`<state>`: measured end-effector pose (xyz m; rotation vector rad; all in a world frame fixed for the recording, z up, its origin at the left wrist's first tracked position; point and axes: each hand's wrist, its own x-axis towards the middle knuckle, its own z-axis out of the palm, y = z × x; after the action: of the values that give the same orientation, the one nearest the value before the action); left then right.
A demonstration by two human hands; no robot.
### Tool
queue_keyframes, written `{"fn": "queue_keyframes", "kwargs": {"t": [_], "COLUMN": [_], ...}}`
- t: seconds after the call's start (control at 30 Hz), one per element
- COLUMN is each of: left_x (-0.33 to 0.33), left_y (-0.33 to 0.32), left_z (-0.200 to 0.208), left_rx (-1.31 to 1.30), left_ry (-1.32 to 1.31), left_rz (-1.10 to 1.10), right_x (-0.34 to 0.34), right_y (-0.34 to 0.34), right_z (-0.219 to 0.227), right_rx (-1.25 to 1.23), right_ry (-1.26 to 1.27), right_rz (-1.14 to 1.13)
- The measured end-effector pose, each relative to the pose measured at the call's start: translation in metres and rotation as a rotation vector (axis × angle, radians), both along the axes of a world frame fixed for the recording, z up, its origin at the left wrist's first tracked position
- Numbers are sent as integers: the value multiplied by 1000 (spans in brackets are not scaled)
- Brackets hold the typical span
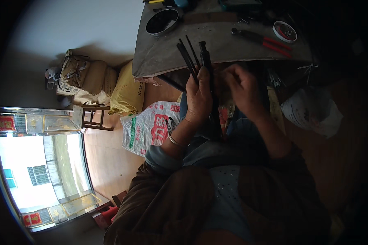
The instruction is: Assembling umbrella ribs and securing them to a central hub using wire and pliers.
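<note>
My left hand [199, 98] is wrapped round a bundle of long black rods [185, 56]. Two slim rods fan out above its thumb, beside a thicker black piece [205, 55] with a stepped end. Below the hand, the dark lengths run down over my lap, where shadow hides much of them. To the right of the bundle is my right hand [245, 87], its thumb and fingers drawn together in a pinch. Whatever lies between those fingertips is too dark and small to make out. Both hands are just in front of the table's near edge.
On the grey table [216, 38] are a dark round bowl [162, 22], red-handled pliers [261, 40] and a round white-rimmed container [285, 32]. A white plastic bag [313, 110] hangs at right. Left are a printed woven sack [145, 126], a yellow sack [127, 92] and a wooden stool [96, 117].
</note>
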<state>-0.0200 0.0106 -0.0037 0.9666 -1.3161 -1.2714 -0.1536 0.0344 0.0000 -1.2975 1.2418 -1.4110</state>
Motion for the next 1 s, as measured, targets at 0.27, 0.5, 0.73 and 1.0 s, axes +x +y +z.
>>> {"fn": "queue_keyframes", "kwargs": {"t": [0.27,0.5,0.73,1.0], "left_x": [2,8,15,28], "left_y": [-2,-6,0,-6], "left_z": [3,-6,1,-8], "left_rx": [-23,-15,-10,197], "left_ry": [37,57,120,287], "left_rz": [36,-41,-202,-289], "right_x": [19,6,-49,-129], "right_y": [-1,-11,-41,-94], "right_z": [-11,-15,-14,-22], "right_rx": [-488,-12,-354,-281], "right_ry": [346,-65,571,1422], "right_rz": [-264,92,-148,-316]}}
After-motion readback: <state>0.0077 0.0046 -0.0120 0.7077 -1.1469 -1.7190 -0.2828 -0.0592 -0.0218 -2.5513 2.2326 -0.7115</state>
